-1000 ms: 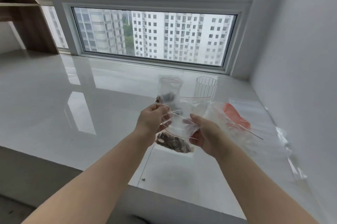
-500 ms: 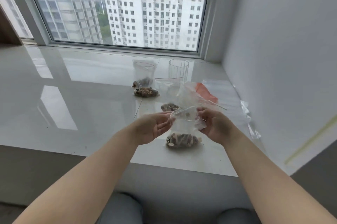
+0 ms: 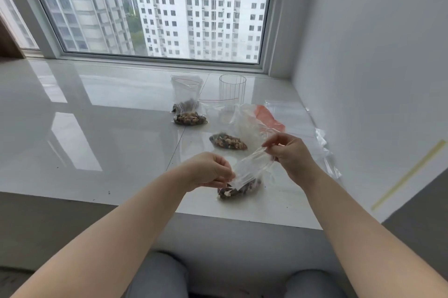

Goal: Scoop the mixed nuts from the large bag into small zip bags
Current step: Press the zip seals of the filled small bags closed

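A glossy white tiled table (image 3: 101,132) runs beneath a wide window (image 3: 155,23) that looks out on pale high-rise blocks, and it mirrors the window's light in bright patches; a plain white wall (image 3: 368,60) closes it off on the right. Just above the table's near edge, a small zip bag (image 3: 244,176) with mixed nuts in its bottom is stretched between both hands: the left hand (image 3: 211,171) pinches its lower left corner with curled fingers, and the right hand (image 3: 288,154) pinches the upper right end of its top strip. Beyond this held bag lies a filled small bag (image 3: 228,141) flat on the table, and farther toward the window another filled bag (image 3: 190,118) lies in front of an upright open bag (image 3: 186,91) with nuts at its bottom. A clear ribbed cup (image 3: 232,88) stands right of that upright bag. The large bag (image 3: 249,125), crumpled and clear, sits behind the right hand, with an orange-red scoop-like piece (image 3: 268,118) showing beside it, and loose clear plastic (image 3: 324,152) trails along the wall.
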